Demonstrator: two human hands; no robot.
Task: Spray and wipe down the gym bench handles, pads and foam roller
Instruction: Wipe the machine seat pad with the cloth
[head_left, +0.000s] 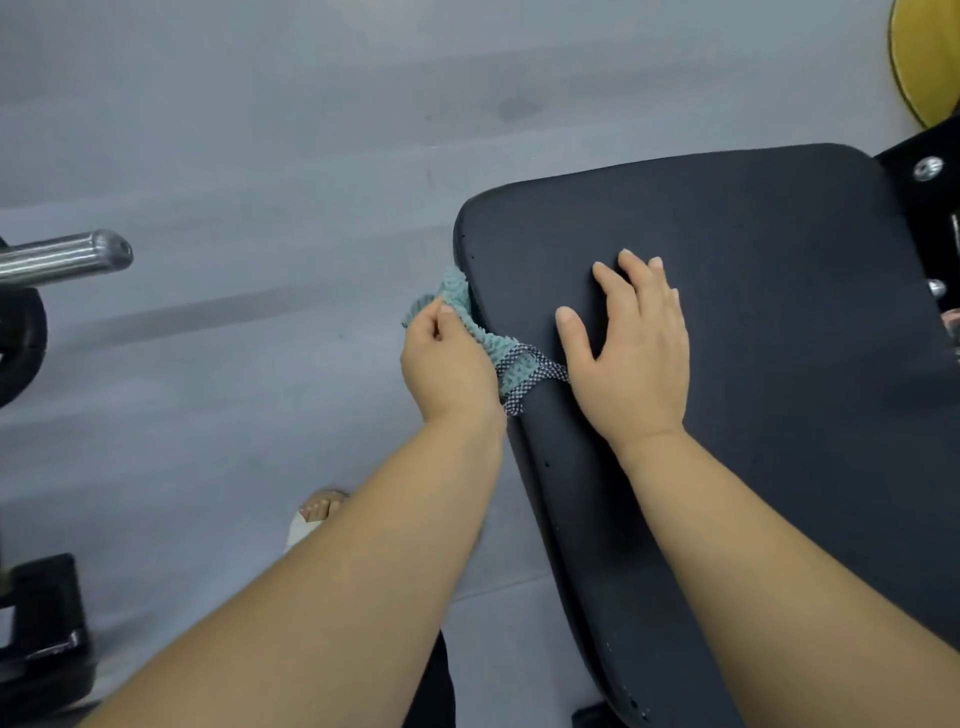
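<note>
"Bench pad (753, 389): how many in the shot?"

"One, black and broad, lying under the right hand (634, 358), running on past its fingertips and back beneath the forearm. Two hands, one person, seen from above."

"What are the hands doing?"

"The right hand lies flat on top of the pad, fingers straight and spread, thumb out towards the left hand (447, 374). The left hand is at the pad's side edge, its thumb and curled fingers pinching one cloth (485, 348) against that edge."

"Describe the cloth."

"Teal, nubby, with a dark checked trim. It bunches above the left hand's thumb and trails between the two hands. The trim reaches the heel of the right thumb, though whether it goes under that hand cannot be told."

"Anything else to count?"

"Two silver bolts (928, 167) on the black frame, off to the right of the right hand at the pad's far side. One yellow disc (924, 67), cut by the picture's corner, farther out the same way. Well to the left of the left hand, one steel bar (67, 260) with one black weight plate (21, 348) just below it. Beside the left forearm, one foot (314, 512) in a white sandal on the grey floor (260, 130)."
</note>
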